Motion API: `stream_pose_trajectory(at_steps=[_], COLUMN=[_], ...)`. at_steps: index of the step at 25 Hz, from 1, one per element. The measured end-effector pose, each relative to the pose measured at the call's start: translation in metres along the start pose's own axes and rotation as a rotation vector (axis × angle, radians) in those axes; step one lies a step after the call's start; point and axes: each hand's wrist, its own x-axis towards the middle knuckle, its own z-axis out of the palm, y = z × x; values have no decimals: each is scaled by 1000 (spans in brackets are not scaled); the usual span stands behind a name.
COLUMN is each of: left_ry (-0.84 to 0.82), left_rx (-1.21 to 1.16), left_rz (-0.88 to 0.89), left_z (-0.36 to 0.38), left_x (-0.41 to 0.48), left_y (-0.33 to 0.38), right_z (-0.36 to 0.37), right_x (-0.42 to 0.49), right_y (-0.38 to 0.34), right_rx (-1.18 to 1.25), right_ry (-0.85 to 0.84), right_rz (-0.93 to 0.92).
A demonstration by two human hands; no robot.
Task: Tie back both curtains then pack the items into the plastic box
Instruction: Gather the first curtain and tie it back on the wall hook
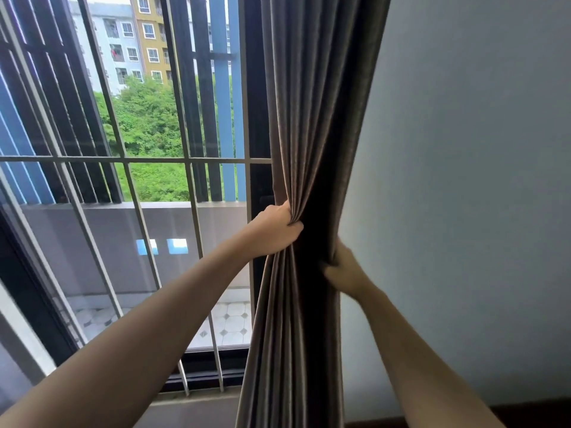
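Both hands are on the one curtain (312,118) in view. The left hand (275,230) has its fingers curled into the pleats on the window side. The right hand (343,270), a little lower and across the bundle from it, wraps round the wall-side edge, thumb in front, slightly blurred. Between them the brown cloth is pinched to a narrow waist, fanning out above and below the hands.

The step in hand looks like gathering the cloth before a tie goes on. To do it well, draw any loose pleats at the left hand's knuckles into the bundle, bring the hands level, and let one hand take the whole waist so the other is free. No tie-back, second curtain or plastic box shows. Beyond the left hand stands the window grille (123,162); beyond the right, the wall (463,149).
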Motion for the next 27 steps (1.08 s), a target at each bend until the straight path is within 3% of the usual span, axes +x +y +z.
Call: stream_pose_trajectory(at_steps=[3,9,12,14,17,20,24,27], left_ry=[-34,-88,-16,91,100,42,-75,-168], left_rx=[-23,-176,-144,-45,-36,-173,-432,-562], left_rz=[-11,-48,-10,-22,-42,-25,30,16], left_z=[-3,0,11,17,15,8,0,-11], left_x=[3,5,7,8,6,-3,-26,-33], left_y=[6,7,8,12,10,-1,-1,-5], right_z=[40,62,68,69,58,37,20,17], right_x=[-19,-22,-23,-30,-31,-9,32,44], right_y=[14,15,4,4,-5,-24,-42,-51], right_rx=[26,15,28,170,516,674,542,613], right_ry=[-185,-279,-278,-295,-131,171,175,155], right_rz=[81,206,179,173,160,175,179,201])
